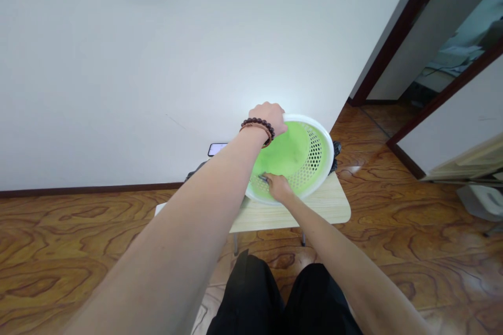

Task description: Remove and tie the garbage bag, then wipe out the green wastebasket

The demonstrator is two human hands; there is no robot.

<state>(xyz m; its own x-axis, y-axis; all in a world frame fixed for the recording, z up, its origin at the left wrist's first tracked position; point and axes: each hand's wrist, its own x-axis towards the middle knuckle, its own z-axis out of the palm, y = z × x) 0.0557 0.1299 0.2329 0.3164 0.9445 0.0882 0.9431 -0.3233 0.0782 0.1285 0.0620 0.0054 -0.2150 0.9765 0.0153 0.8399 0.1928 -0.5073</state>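
Note:
A green plastic basket point(295, 146) with a white rim and rows of holes in its wall rests on a small pale wooden table point(332, 204), its inside facing me. At the far rim is my left hand point(270, 115), closed around the edge, with a dark bead bracelet on the wrist. My right hand point(278, 187) reaches over the near rim into the basket. Its fingers are closed on a small grey object point(263, 178) against the perforated wall. Too little of that object shows to tell its kind.
A phone point(217, 149) with a lit screen lies left of the basket, near the white wall point(137, 73). Black items point(336, 152) show behind the basket's right side. A doorway with dark red frames stands at the right, over a wood-patterned floor point(70, 235).

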